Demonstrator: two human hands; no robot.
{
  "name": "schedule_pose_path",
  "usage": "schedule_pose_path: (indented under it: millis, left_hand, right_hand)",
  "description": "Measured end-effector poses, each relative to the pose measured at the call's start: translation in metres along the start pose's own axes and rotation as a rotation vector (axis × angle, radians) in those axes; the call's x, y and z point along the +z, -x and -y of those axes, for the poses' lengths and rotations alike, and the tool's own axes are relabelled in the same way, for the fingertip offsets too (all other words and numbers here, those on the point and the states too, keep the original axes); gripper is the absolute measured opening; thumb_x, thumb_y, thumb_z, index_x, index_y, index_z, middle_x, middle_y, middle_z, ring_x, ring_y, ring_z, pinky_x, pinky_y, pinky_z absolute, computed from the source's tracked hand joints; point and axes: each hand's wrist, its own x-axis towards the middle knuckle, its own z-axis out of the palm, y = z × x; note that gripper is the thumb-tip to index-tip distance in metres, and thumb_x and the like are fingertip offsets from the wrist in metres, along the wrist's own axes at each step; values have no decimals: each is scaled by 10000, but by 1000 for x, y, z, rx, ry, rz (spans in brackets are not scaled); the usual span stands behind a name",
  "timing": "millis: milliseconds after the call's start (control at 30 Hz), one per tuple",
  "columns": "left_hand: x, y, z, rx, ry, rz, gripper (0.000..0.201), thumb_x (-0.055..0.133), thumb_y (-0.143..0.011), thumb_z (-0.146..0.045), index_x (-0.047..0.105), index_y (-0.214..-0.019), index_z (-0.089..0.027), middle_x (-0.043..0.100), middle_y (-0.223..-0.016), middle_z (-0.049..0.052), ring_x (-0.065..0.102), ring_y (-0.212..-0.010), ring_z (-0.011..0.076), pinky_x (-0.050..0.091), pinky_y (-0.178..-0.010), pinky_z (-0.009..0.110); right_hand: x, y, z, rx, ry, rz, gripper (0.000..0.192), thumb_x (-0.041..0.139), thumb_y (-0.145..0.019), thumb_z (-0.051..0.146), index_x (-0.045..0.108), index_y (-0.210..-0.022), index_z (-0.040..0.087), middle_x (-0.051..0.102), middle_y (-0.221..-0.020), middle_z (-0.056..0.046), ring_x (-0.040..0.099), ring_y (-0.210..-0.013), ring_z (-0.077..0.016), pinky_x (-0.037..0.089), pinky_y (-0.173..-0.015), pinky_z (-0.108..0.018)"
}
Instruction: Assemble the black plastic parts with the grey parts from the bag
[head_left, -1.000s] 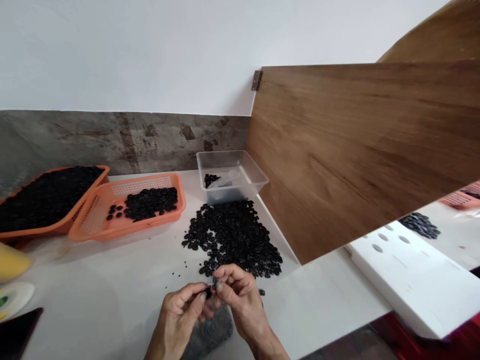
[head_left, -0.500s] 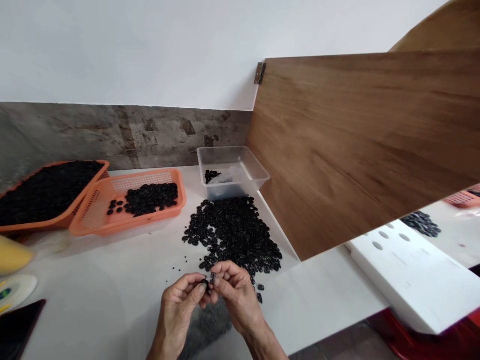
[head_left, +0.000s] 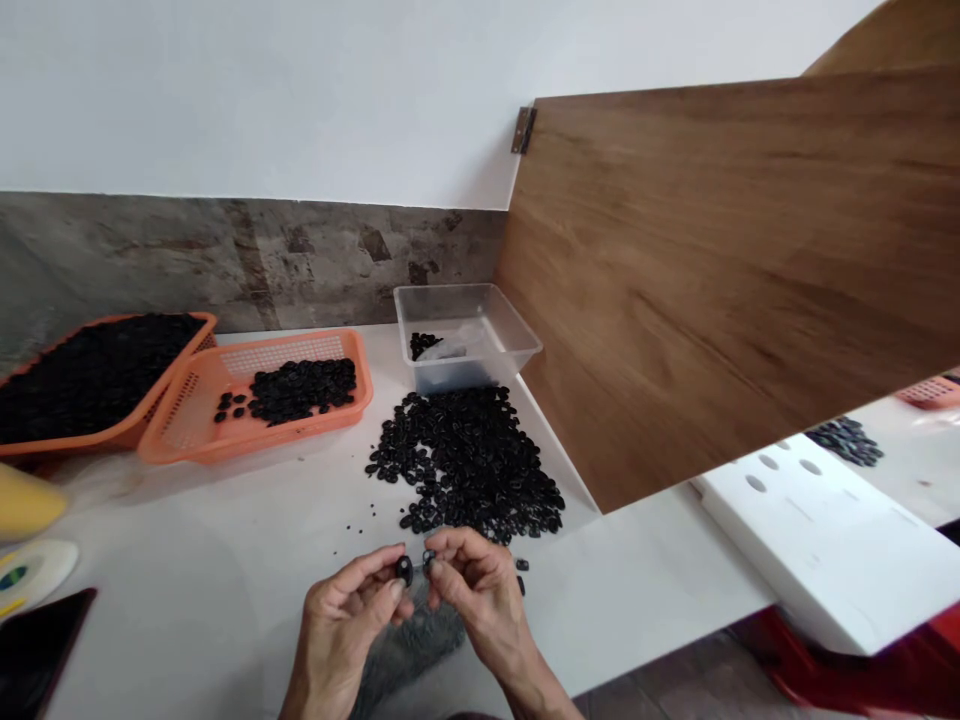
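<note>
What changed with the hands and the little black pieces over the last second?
The pieces pressed together a second ago are now apart: the left hand pinches a black piece, the right hand a second piece. The pile, orange baskets and clear tub lie as before.

no readable text, labels or numbers

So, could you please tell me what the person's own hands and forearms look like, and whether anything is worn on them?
Both the left hand and the right hand are bare: no gloves, rings, watch or bracelet show. The wrists and the visible part of the forearms carry no sleeves. The fingers are slim, with short, unpainted nails.
</note>
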Motion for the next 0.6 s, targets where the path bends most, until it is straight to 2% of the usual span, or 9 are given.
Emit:
schedule_pose_path:
  millis: [333, 467, 600]
  left_hand:
    - [-3, -2, 0, -28, 9, 54, 301, 859, -561, -295, 797, -842, -207, 688, -601, 26, 618, -513, 124, 517, -518, 199]
    - [2, 3, -2, 13, 22, 12, 298, 857, -563, -312, 796, -835, -207, 687, -616, 18, 612, -501, 111, 505, -503, 180]
    - [2, 3, -2, 6, 15, 18, 303, 863, -555, -309, 797, -835, -211, 689, -615, 17, 616, -503, 114, 507, -504, 180]
  right_hand:
    - [1, 0, 1, 29, 30, 8, 273, 715, -770, 398, 650, -882, 157, 556, -603, 34, 532, -475, -67, 395, -497, -177]
    - [1, 1, 0, 24, 36, 15, 258, 716, -773, 384, 652, -873, 155, 558, -609, 34, 532, -474, -62, 390, -495, -170]
    - [2, 2, -1, 18, 26, 28, 253, 710, -782, 384, 655, -873, 155, 563, -604, 32, 527, -473, -62, 395, -494, -169]
